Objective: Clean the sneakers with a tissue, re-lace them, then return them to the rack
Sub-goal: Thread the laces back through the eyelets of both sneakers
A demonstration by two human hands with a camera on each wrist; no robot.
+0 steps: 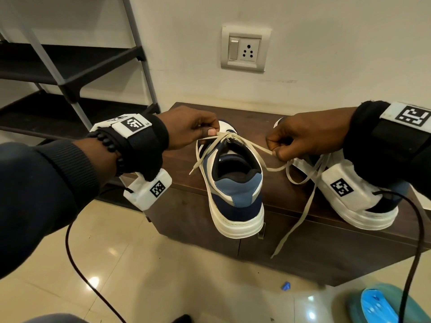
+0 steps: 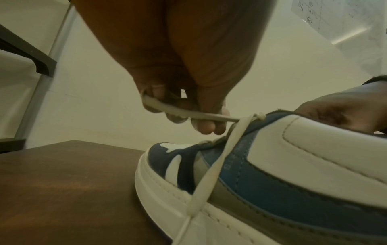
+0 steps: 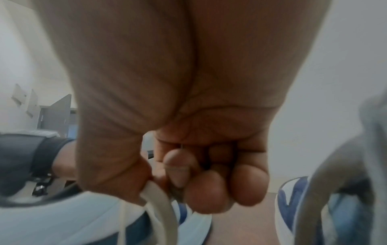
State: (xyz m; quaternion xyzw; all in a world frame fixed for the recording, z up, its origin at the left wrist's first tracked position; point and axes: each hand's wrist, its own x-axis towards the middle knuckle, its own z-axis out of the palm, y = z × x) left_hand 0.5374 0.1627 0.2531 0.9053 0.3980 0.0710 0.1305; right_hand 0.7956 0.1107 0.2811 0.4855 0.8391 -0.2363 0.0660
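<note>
Sneakers sit side by side on the dark wooden tabletop point(image 1: 291, 127), heels toward the bottom of the frame. At centre frame the left hand point(image 1: 186, 129) pinches one end of the cream lace point(image 1: 247, 143) between thumb and curled fingers, just above the tongue of the middle sneaker point(image 1: 235, 190). The right hand point(image 1: 307, 136), at centre right, pinches the other end in the same way, so the lace runs taut between the two hands and crosses over the shoe's opening. A loose tail of lace hangs down the left side of this shoe, and the left wrist view shows that tail lying across its blue and white side panel point(image 2: 272, 179).

The second sneaker point(image 1: 363, 206) stands at the right of the frame, largely hidden under the right wrist; its own lace point(image 1: 300, 213) trails loose over the tabletop's front edge.

An empty black and grey shoe rack point(image 1: 70, 75) fills the upper left. A wall socket point(image 1: 245, 51) sits at upper centre. On the tiled floor, lower right, lie a blue slipper point(image 1: 377, 306) and a small blue scrap point(image 1: 286, 286).
</note>
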